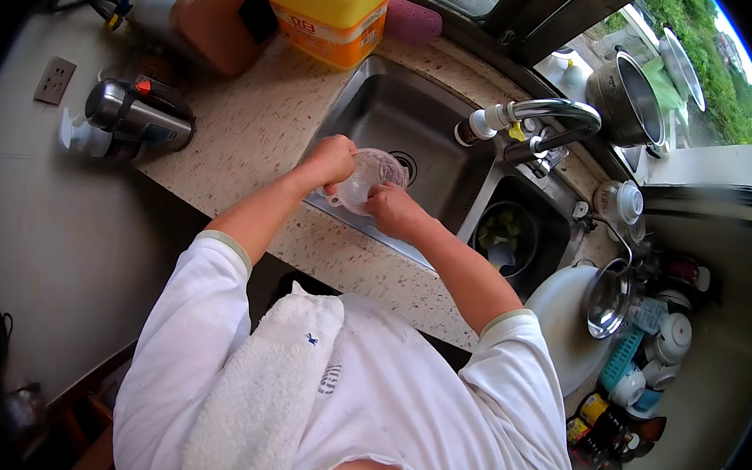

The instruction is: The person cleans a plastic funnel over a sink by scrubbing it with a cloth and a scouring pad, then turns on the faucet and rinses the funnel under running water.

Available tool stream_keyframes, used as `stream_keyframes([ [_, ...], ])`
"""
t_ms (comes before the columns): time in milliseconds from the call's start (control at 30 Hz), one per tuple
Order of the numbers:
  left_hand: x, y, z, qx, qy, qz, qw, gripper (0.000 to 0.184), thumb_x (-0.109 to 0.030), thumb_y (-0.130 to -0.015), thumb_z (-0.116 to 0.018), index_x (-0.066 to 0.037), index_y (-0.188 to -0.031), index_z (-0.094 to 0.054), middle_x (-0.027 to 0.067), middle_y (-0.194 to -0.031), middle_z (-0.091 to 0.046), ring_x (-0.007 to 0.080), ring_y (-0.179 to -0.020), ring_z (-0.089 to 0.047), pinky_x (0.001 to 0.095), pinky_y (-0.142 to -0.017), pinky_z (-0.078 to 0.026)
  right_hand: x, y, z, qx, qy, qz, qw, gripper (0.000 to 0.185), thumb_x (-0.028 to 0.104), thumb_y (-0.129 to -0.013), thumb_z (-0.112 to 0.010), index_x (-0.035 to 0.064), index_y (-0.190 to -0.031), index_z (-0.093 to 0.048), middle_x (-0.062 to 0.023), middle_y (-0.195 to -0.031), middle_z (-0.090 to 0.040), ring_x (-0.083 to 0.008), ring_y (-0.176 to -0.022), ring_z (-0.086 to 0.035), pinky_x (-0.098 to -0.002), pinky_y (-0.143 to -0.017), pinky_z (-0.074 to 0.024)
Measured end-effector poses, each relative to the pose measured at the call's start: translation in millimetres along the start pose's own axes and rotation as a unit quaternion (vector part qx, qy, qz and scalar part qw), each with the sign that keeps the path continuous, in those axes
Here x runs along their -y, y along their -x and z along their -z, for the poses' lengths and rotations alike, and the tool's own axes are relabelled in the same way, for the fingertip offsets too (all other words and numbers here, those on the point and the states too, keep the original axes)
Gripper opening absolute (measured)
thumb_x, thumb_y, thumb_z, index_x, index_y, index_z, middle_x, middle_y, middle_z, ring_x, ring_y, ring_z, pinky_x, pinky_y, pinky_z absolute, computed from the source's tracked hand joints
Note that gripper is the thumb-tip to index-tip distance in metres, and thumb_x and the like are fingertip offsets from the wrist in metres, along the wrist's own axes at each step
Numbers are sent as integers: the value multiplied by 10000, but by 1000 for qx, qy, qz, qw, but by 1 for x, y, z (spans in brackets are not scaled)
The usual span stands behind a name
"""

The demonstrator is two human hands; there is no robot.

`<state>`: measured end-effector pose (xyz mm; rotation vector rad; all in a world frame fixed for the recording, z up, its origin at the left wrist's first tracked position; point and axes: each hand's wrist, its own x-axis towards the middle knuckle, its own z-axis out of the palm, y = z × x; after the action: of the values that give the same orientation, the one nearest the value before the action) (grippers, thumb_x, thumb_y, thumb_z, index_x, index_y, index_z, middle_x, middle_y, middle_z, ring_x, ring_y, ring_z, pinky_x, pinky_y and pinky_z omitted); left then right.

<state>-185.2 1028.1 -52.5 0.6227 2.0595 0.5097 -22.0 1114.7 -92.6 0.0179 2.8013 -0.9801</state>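
A clear bowl [366, 174] is held over the near edge of the larger sink [420, 119], above the worktop [225, 126]. Its left side is gripped by the left hand [333, 161], with the fingers curled closed at the rim. The right hand [393, 210] is partly closed, its fingers bent down at the bowl's near right side; whether the wall or something small is pinched cannot be told. The bowl has been picked up, and no food can be made out in it. No water is seen to run from the tap [571, 109]. Some greens [502, 223] are left in a dark pot [529, 249] in the smaller sink, apart from the hands. The bowl's underside is hidden, its base is blurred by glare, and whether it is solid or pierced is unclear. The fingertips are partly covered by the hands themselves.
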Motion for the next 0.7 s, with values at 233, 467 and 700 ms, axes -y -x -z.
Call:
stream_keyframes([
  [233,7,-21,5,97,-14,80,992,230,17,-813,-431,141,-845,-621,214,-642,-625,250,-469,-626,364,-395,-512,-5,0,41,-180,225,-108,951,301,89,-731,-602,47,-1024,-656,-140,-1055,-562,-308,-1046,-496,-398,-888,-426],
  [467,15,-9,-11,85,182,94,975,284,-149,-915,-438,68,-1031,-580,165,-639,-604,223,-415,-578,357,-361,-503,-8,-19,26,-321,47,-211,922,236,206,-856,-589,54,-1033,-623,-171,-1002,-562,-348,-958,-533,-437,-839,-458],
  [700,2,10,-24,70,118,29,990,263,-128,-898,-409,46,-971,-592,167,-610,-597,241,-452,-603,366,-363,-476,2,-30,7,-313,-73,-124,939,157,168,-863,-562,69,-929,-664,-148,-965,-575,-332,-950,-547,-420,-812,-477],
])
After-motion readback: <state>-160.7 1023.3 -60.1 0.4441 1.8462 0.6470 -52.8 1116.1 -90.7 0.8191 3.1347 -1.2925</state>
